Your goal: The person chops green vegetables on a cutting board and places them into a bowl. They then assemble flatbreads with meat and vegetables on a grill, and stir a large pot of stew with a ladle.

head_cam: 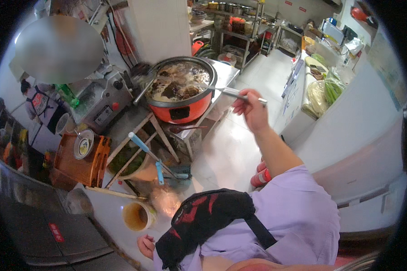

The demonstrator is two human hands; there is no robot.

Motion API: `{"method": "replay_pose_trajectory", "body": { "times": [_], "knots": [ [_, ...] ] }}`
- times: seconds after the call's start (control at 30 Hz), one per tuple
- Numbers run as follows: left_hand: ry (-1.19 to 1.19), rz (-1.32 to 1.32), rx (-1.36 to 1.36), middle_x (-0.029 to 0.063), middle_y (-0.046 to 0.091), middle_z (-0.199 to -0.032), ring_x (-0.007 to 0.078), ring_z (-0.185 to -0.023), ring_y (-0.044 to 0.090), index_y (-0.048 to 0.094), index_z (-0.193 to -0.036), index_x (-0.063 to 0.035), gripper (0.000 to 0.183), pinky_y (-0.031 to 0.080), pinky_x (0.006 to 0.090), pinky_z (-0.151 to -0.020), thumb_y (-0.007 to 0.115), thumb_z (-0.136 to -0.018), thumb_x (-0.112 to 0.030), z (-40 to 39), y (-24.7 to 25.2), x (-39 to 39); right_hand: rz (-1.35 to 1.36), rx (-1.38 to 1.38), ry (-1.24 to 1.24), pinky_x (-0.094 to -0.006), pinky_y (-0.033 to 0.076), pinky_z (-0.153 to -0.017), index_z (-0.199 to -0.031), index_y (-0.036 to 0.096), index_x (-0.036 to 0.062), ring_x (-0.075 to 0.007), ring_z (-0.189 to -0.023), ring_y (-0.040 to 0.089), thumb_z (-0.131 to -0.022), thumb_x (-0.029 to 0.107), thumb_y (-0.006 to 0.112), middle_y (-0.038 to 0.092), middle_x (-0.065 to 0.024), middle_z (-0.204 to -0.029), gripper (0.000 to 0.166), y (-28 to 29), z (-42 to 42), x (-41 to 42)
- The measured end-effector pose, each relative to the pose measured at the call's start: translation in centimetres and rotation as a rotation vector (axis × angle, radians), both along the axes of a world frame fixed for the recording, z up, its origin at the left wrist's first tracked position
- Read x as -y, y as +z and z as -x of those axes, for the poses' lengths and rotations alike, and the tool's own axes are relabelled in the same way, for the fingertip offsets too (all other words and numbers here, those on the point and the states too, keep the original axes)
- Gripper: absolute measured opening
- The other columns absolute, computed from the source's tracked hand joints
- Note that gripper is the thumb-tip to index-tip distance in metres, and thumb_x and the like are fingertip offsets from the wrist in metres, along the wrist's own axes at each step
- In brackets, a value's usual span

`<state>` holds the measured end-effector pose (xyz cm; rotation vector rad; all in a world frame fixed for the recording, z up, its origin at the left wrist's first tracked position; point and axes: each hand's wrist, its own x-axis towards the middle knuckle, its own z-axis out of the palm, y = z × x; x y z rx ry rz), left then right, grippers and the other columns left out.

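Observation:
A large red electric pot [186, 110] with a black rim stands on a metal table, filled with bubbling brown liquid and dark pieces. My right hand [252, 106] grips the metal handle [240, 95] of a utensil whose far end reaches over the pot's right rim. Another metal handle [145, 91] leans out over the left rim. Low beside my body, near a bucket, is my left hand [146, 245], with its fingers curled; nothing shows in it.
Blue-handled tools [139, 141] stick up before a tub of greens. Left are stacked brown trays [74, 162] with a bowl, and a co-worker [42, 103]. A bucket of brown liquid [135, 216] and red fire extinguishers [260, 178] are on the floor. Bagged vegetables [332, 88] lie on the right counter.

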<state>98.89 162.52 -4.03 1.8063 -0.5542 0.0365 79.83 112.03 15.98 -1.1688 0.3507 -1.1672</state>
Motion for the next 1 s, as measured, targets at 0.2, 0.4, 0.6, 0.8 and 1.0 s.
{"method": "replay_pose_trajectory", "body": {
  "times": [0.2, 0.4, 0.6, 0.8, 1.0],
  "knots": [
    [-0.138, -0.179, -0.078, 0.0082, 0.047, -0.068, 0.0143, -0.058, 0.045, 0.052, -0.077, 0.0012, 0.015, 0.039, 0.0246, -0.054, 0.042, -0.085, -0.006, 0.1, 3.5, 3.7, 0.345, -0.348, -0.223, -0.0241, 0.049, -0.058, -0.098, 0.056, -0.0005, -0.0151, -0.064, 0.06, -0.09, 0.02, 0.048, 0.063, -0.013, -0.078, 0.024, 0.2, 3.1, 7.4],
    [-0.191, -0.143, -0.105, 0.0096, 0.05, -0.071, 0.015, -0.06, 0.048, 0.055, -0.082, 0.0015, 0.018, 0.041, 0.0245, -0.054, 0.041, -0.087, -0.009, 0.1, 3.4, 5.8, 0.311, -0.423, -0.084, -0.0234, 0.05, -0.059, -0.099, 0.057, -0.0006, -0.0149, -0.066, 0.061, -0.091, 0.019, 0.047, 0.063, -0.0127, -0.079, 0.023, -1.0, -1.2, 10.4],
    [-0.078, -0.093, -0.215, 0.0092, 0.05, -0.075, 0.0146, -0.062, 0.049, 0.055, -0.083, 0.0012, 0.023, 0.042, 0.0245, -0.055, 0.039, -0.09, -0.013, 1.8, 5.4, 7.6, 0.458, -0.518, 0.141, -0.0214, 0.05, -0.061, -0.097, 0.06, 0.0014, -0.011, -0.069, 0.06, -0.09, 0.015, 0.05, 0.062, -0.0087, -0.079, 0.019, -1.9, -6.6, 9.8],
    [-0.008, -0.111, -0.215, 0.009, 0.05, -0.074, 0.0145, -0.061, 0.049, 0.055, -0.083, 0.0003, 0.023, 0.041, 0.0245, -0.056, 0.04, -0.091, -0.015, 2.5, 5.0, 7.3, 0.427, -0.565, 0.267, -0.0227, 0.05, -0.062, -0.097, 0.061, 0.0031, -0.0111, -0.071, 0.059, -0.089, 0.019, 0.053, 0.062, -0.0056, -0.082, 0.02, -2.1, -6.3, 10.8],
    [-0.125, -0.172, -0.16, 0.0089, 0.05, -0.073, 0.0147, -0.061, 0.048, 0.055, -0.083, 0.0002, 0.023, 0.041, 0.0244, -0.056, 0.039, -0.091, -0.015, 0.7, 2.3, 4.6, 0.389, -0.555, 0.249, -0.0227, 0.048, -0.057, -0.098, 0.058, -0.0001, -0.015, -0.065, 0.06, -0.09, 0.019, 0.049, 0.062, -0.0122, -0.077, 0.023, -1.9, -3.0, 11.6]
  ]
}}
